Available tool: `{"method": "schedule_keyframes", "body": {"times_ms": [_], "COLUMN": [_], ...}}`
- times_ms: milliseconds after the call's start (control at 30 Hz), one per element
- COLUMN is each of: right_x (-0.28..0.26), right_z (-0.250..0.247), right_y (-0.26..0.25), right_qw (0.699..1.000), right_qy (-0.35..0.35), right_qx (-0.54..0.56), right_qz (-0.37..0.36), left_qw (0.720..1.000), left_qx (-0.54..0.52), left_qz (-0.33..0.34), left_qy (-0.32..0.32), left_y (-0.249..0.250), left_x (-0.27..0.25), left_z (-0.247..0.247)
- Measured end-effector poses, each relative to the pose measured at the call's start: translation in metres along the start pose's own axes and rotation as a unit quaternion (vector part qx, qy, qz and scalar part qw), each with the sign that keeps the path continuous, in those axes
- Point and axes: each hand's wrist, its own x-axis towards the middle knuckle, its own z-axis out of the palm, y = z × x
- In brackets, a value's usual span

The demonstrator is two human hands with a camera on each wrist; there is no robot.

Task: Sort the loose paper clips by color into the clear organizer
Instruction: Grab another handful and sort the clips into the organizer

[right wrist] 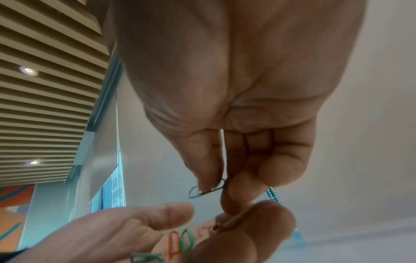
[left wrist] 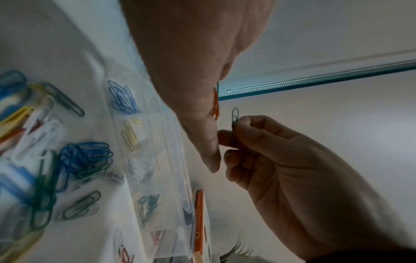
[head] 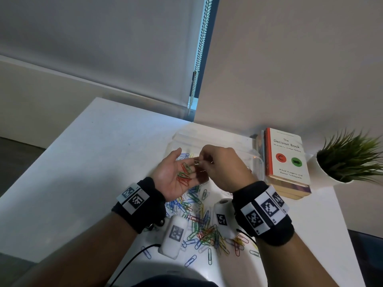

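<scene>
My left hand lies palm up over the table, and several red and green paper clips rest in its palm. Just right of it, my right hand pinches one green clip between thumb and forefinger; in the right wrist view that green clip hangs above the left fingers. Behind both hands, partly hidden, lies the clear organizer. In the left wrist view its compartments hold blue, yellow, white, green and red clips separately. A pile of loose mixed clips lies on the white table between my wrists.
A stack of books lies right of the organizer, and a potted plant stands beyond it. Two white tagged devices sit among the loose clips. A black cable runs off the near edge.
</scene>
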Motion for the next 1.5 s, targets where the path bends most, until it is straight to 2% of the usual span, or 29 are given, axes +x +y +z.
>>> {"method": "schedule_keyframes", "body": {"times_ms": [100,200,333,833,1100,1333,1400,1500], "right_x": [0.002,0.005,0.007,0.010,0.011,0.011,0.010,0.006], "right_z": [-0.001,0.006,0.019,0.020,0.010,0.009,0.008,0.012], "right_y": [-0.003,-0.009,-0.013,-0.012,0.000,0.008,0.006,-0.004], "right_qw": [1.000,0.999,0.999,0.999,0.992,0.961,0.973,0.994], "right_qy": [0.014,-0.009,-0.042,-0.032,0.002,0.017,0.006,-0.039], "right_qx": [0.021,0.032,-0.025,-0.040,0.118,0.270,0.228,0.101], "right_qz": [0.001,0.003,0.007,0.000,0.033,0.065,0.044,0.001], "left_qw": [1.000,1.000,1.000,1.000,1.000,1.000,1.000,1.000], "left_qx": [0.002,-0.012,-0.008,0.002,0.013,0.010,0.004,-0.011], "left_qz": [0.000,-0.002,-0.006,-0.011,-0.021,-0.011,-0.005,-0.001], "left_qy": [-0.003,0.003,0.018,0.013,-0.004,0.022,0.009,0.019], "left_y": [-0.001,-0.001,0.001,0.000,0.000,0.001,0.001,0.002], "left_x": [-0.002,-0.006,-0.009,-0.006,-0.003,-0.001,-0.002,-0.003], "left_z": [0.003,0.009,0.018,0.012,0.004,0.005,0.005,0.008]}}
